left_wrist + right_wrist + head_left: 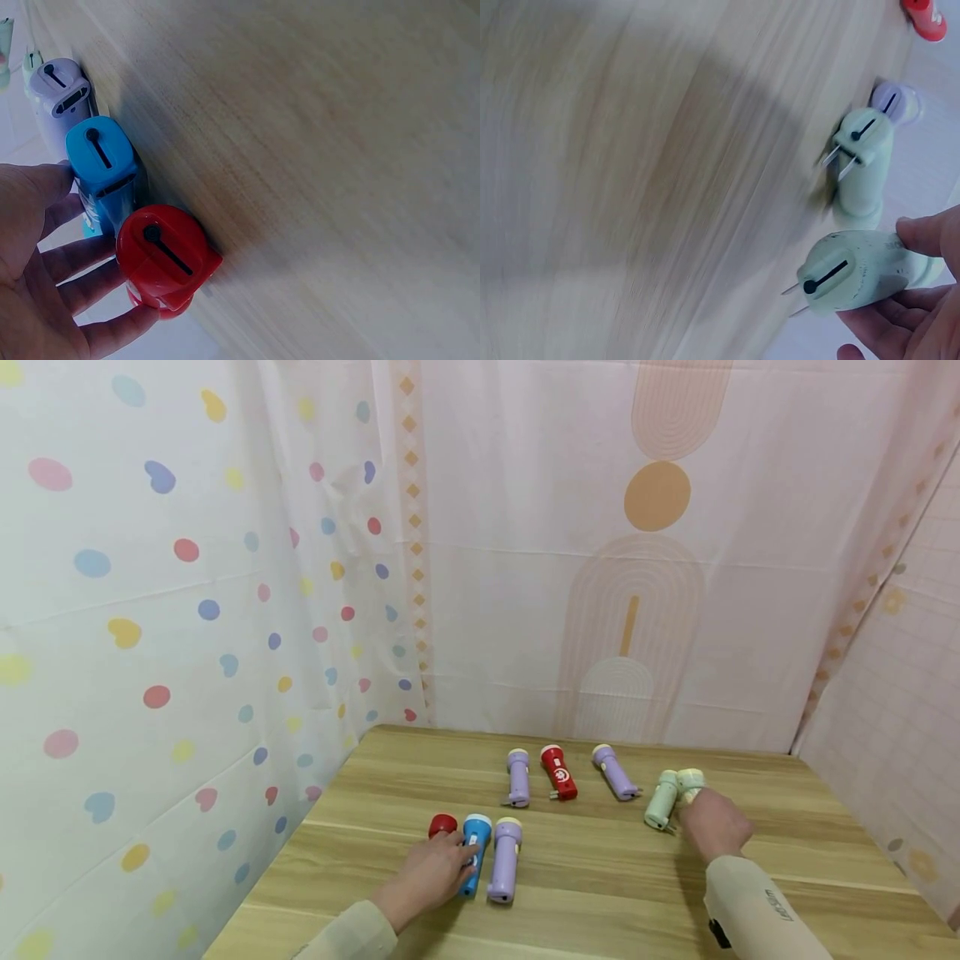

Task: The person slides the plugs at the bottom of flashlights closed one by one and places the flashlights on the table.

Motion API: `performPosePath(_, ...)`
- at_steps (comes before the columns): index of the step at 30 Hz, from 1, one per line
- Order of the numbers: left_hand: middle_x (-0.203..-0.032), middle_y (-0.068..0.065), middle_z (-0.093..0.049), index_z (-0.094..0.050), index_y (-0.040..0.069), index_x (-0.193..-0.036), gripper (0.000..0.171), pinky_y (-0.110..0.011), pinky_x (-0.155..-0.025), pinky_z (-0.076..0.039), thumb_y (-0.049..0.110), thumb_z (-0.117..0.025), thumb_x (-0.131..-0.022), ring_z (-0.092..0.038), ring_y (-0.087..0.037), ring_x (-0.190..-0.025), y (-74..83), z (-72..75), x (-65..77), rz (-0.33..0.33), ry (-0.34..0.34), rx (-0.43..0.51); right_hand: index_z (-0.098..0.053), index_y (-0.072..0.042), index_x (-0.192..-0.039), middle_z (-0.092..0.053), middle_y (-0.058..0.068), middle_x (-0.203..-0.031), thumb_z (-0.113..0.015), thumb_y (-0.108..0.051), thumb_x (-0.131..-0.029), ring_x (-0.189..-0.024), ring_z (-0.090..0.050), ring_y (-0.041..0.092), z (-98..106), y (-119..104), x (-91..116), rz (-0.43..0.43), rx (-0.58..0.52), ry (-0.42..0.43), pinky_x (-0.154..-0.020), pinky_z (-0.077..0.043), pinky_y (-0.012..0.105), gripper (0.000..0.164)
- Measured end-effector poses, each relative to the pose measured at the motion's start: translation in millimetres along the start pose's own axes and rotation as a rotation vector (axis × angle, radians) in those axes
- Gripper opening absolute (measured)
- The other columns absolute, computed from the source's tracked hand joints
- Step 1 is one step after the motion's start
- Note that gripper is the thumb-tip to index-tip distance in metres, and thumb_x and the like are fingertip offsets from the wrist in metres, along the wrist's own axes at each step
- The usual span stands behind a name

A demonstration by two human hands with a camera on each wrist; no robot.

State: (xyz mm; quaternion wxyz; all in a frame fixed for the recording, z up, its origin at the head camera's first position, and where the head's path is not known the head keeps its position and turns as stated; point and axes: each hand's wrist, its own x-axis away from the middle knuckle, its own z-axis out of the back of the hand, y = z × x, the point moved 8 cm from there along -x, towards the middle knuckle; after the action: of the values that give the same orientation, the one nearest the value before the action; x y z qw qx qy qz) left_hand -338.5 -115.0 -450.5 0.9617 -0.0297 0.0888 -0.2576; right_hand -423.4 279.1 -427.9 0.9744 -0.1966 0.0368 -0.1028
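Observation:
My left hand [429, 872] lies over a red flashlight [442, 825] and a blue flashlight [476, 833], which sit side by side on the wooden table. In the left wrist view its fairly straight fingers touch the red flashlight, and the thumb is at the blue one. A purple flashlight [506, 860] stands just right of the blue one. At the right, my right hand [716, 825] grips a pale green flashlight [866, 274] between thumb and fingers, its metal prongs sticking out. Beside it lies another pale green flashlight [866, 176], prongs out too.
Farther back on the table [600, 877] lie a purple flashlight [518, 777], a red flashlight [559, 772] and another purple flashlight [615, 772]; prongs show on these. A dotted curtain [225, 693] hangs at the left, a patterned curtain [510, 568] behind.

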Motion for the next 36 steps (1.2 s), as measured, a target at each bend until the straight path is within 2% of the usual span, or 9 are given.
performPosePath(3,-0.107,-0.008,-0.065,-0.07,0.016,-0.124,0.035,-0.042,-0.073,-0.057,0.034,-0.068,-0.094,-0.064,-0.025,-0.094,0.1,0.0,-0.2,-0.004,0.008,-0.007,-0.055,-0.004,-0.07,-0.057,0.015,-0.072,-0.049,-0.026,-0.096,-0.069,-0.054,0.029,1.8,-4.8,3.1,0.002,-0.02,0.016,-0.071,-0.045,0.056,0.034)
performPosePath(8,-0.106,-0.008,-0.065,-0.07,0.017,-0.124,0.034,-0.041,-0.073,-0.057,0.034,-0.068,-0.094,-0.064,-0.024,-0.094,-0.2,-0.5,-0.2,-0.007,0.012,-0.011,-0.053,-0.005,-0.07,-0.053,0.011,-0.066,-0.05,-0.032,-0.098,-0.061,-0.05,0.025,3.0,-14.8,8.3,0.015,-0.054,0.035,-0.059,-0.042,0.044,0.039)
performPosePath(13,-0.104,-0.007,-0.064,-0.07,0.017,-0.123,0.034,-0.041,-0.071,-0.057,0.033,-0.068,-0.094,-0.064,-0.024,-0.092,-1.0,-0.6,-0.1,-0.004,0.013,-0.001,-0.053,-0.004,-0.071,-0.053,0.01,-0.066,-0.049,-0.027,-0.097,-0.061,-0.05,0.024,1.2,-23.1,11.5,0.019,-0.082,0.041,-0.06,-0.041,0.042,0.035)
performPosePath(19,-0.107,-0.008,-0.065,-0.07,0.017,-0.124,0.035,-0.043,-0.073,-0.057,0.034,-0.067,-0.095,-0.064,-0.025,-0.096,-1.4,-1.1,-0.2,0.01,-0.007,0.01,-0.053,-0.004,-0.071,-0.052,0.008,-0.064,-0.051,-0.027,-0.098,-0.057,-0.048,0.021,-1.5,-31.4,14.5,0.036,-0.126,0.069,-0.054,-0.039,0.037,0.035)
performPosePath(26,-0.106,-0.008,-0.065,-0.07,0.017,-0.123,0.034,-0.043,-0.07,-0.056,0.034,-0.068,-0.094,-0.064,-0.025,-0.095,-2.2,-1.7,-1.4,0.009,0.009,0.001,-0.057,0.001,-0.078,-0.056,0.012,-0.069,-0.055,-0.029,-0.096,-0.062,-0.053,0.026,-1.8,-41.9,16.2,0.047,-0.175,0.118,-0.053,-0.041,0.04,0.035)
performPosePath(30,-0.108,-0.009,-0.065,-0.07,0.017,-0.124,0.035,-0.044,-0.071,-0.056,0.035,-0.068,-0.094,-0.064,-0.027,-0.098,-3.0,-2.4,-1.5,0.011,0.008,0.005,-0.059,0.002,-0.083,-0.059,0.013,-0.072,-0.056,-0.029,-0.095,-0.064,-0.055,0.028,-2.9,-46.6,18.7,0.047,-0.246,0.133,-0.053,-0.041,0.041,0.034)
performPosePath(36,-0.109,-0.009,-0.065,-0.07,0.016,-0.125,0.036,-0.045,-0.073,-0.057,0.034,-0.069,-0.094,-0.064,-0.027,-0.099,-3.2,-1.8,-1.0,0.015,-0.008,0.025,-0.061,0.004,-0.092,-0.061,0.015,-0.079,-0.056,-0.029,-0.096,-0.069,-0.055,0.029,-8.6,-51.2,23.5,0.026,-0.372,0.111,-0.054,-0.039,0.038,0.034)
